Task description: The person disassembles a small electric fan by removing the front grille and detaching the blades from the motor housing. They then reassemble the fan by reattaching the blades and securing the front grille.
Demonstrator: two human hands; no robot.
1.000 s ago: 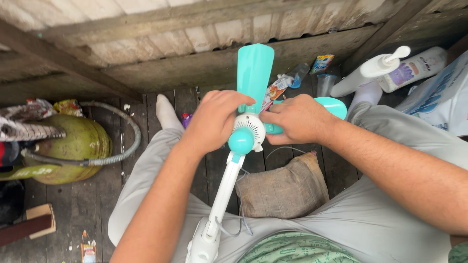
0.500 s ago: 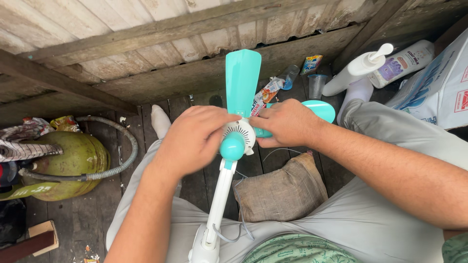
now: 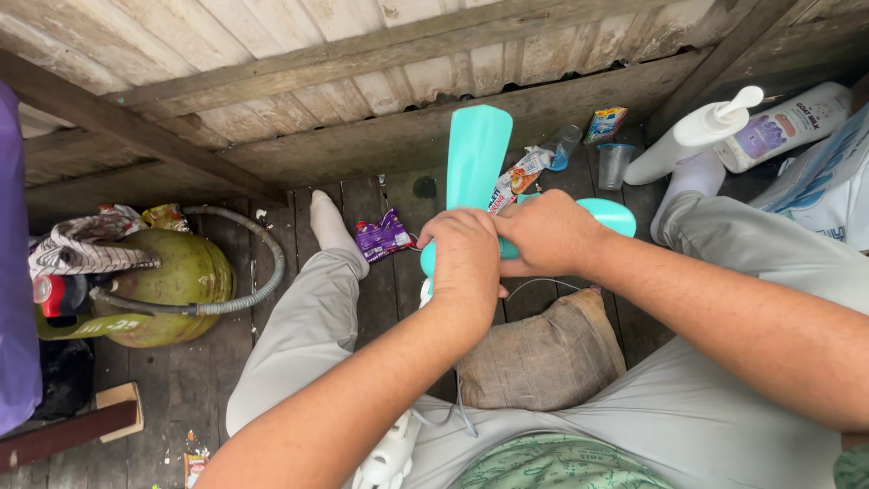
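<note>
1. The left hand (image 3: pixel 466 258) is closed over the hub of a small turquoise fan (image 3: pixel 477 163), fingers curled together around it and hiding the hub from view.
2. The right hand (image 3: pixel 543 234) grips the same hub from the other side, fingers wrapped tight; the two hands touch.
3. The fan is held above the person's lap, between the knees. One blade points up and away; a second blade (image 3: pixel 608 215) shows just beyond the right hand.
4. The fan's white stem (image 3: pixel 391 457) runs down toward the lower edge of the view.
5. A brown cloth sack (image 3: pixel 543 358) lies on the plank floor beneath the hands.
6. A green gas cylinder (image 3: pixel 172 281) with a grey hose (image 3: pixel 258 281) stands well to the left.
7. A white pump bottle (image 3: pixel 692 140) lies at upper right, near a clear plastic cup (image 3: pixel 615 163).
</note>
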